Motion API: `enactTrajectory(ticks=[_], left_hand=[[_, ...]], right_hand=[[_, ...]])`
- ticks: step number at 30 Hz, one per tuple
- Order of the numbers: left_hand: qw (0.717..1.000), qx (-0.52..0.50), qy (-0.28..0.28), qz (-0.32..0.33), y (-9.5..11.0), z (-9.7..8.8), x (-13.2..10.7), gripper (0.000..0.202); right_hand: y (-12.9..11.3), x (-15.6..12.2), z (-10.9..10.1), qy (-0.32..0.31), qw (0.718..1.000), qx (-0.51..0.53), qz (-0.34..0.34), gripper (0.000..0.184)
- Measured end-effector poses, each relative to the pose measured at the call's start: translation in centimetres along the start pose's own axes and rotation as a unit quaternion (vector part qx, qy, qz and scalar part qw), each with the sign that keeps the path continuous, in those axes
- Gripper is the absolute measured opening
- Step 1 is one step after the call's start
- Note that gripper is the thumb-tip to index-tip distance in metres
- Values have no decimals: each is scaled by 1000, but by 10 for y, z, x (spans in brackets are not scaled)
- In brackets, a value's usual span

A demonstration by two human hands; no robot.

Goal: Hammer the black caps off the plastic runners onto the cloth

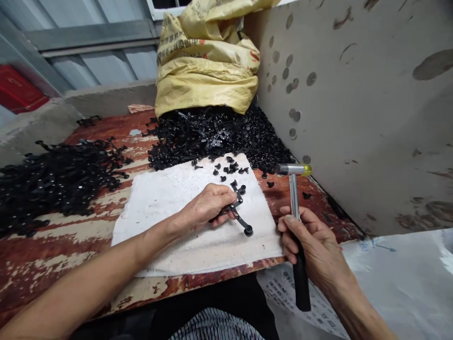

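My left hand (pixel 214 203) is closed around a black jointed metal linkage (pixel 241 222), whose arms end in round black caps. It is over a white cloth (pixel 166 245) spread on the worn table. In my right hand (pixel 311 231) is a small hammer (pixel 293 189), gripped with its head up. The hammer has a black grip, a silver shaft and a head with a yellow end and a dark end. Several loose black caps with stems (pixel 231 165) lie at the cloth's far edge, just beyond my left hand.
A big pile of black parts (pixel 208 137) spills from a yellow woven sack (pixel 208 85) at the back. Another heap of black linkages (pixel 63 179) covers the table's left side. A stained upright board (pixel 354 118) borders the right. A red object (pixel 21 89) is far left.
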State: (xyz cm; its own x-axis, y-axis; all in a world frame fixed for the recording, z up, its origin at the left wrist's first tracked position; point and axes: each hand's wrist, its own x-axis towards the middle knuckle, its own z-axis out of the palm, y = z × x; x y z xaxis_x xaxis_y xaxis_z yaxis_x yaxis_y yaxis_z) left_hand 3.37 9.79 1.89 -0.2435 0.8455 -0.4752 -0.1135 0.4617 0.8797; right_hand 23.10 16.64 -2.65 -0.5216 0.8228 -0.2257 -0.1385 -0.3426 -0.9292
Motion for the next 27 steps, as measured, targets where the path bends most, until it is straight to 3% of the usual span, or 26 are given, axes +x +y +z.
enactTrajectory(ticks=[27], left_hand=[[999, -39, 1, -35, -1, -1, 9, 29]], right_hand=[[0, -2, -2, -17, 1000, -21, 1, 33]])
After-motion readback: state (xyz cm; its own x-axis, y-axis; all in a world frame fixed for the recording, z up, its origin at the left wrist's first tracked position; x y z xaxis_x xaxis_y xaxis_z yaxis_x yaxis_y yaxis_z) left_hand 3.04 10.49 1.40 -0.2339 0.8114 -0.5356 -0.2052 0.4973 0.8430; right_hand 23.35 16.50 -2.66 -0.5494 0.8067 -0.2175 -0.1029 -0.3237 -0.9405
